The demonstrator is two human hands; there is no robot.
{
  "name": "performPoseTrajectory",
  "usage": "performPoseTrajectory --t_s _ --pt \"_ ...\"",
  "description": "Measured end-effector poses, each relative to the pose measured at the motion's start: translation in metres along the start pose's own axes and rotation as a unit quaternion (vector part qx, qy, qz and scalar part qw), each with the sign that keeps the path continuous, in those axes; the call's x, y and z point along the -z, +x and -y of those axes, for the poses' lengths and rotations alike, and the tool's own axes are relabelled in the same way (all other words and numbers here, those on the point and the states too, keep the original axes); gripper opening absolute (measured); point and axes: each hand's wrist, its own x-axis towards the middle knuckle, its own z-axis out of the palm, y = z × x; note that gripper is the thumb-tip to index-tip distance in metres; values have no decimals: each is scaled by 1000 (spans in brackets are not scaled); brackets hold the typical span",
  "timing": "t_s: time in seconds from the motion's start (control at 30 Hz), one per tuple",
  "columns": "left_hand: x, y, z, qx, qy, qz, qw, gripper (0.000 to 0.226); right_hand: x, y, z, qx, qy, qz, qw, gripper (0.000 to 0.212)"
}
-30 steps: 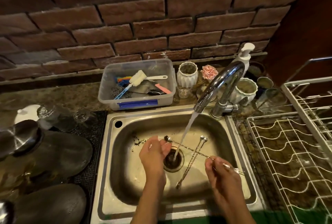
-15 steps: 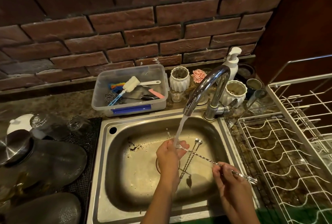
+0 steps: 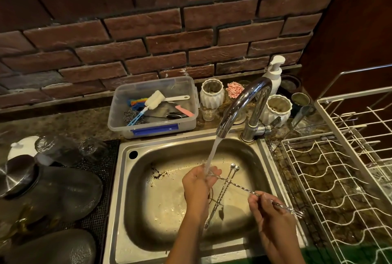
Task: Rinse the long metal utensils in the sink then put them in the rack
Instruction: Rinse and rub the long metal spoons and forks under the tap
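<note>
A long twisted metal spoon [image 3: 237, 185] spans the steel sink [image 3: 148, 179], held at both ends. My left hand [image 3: 198, 181] grips its far end under the running water from the chrome faucet [image 3: 239, 104]. My right hand [image 3: 267, 206] pinches the shaft near the forked end, which sticks out over the sink's right rim. Two more twisted utensils [image 3: 220, 196] lie crossed on the sink floor near the drain, round tips pointing away from me. The white wire rack [image 3: 331, 179] stands to the right of the sink.
A clear plastic tub [image 3: 152, 123] of brushes and scrubbers sits behind the sink, next to white ribbed cups [image 3: 212, 94] and a soap pump [image 3: 274, 73]. Glasses [image 3: 55, 149] and dark lids [image 3: 59, 191] rest on a mat at the left.
Both hands carried the twisted spoon up and to the right, so its far end now sits in the water stream. The forked end reaches out past the sink's right rim.
</note>
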Motion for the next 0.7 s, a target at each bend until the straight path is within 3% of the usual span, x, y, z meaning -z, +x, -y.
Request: performPoseTrajectory --t_s 0.1,0.3,0.5,0.7 --pt "3 0 -1 5 -13 22 1000 15 0 2 -1 -11 16 -9 1000 12" --pt "4 1 4 9 2 -22 1000 33 -1 11 -4 4 21 23 1000 12" --pt "3 10 -1 25 -88 -2 996 14 6 14 -4 16 -12 9 1000 11" --pt "-5 11 4 18 -58 -14 998 27 5 12 -8 3 21 17 1000 12"
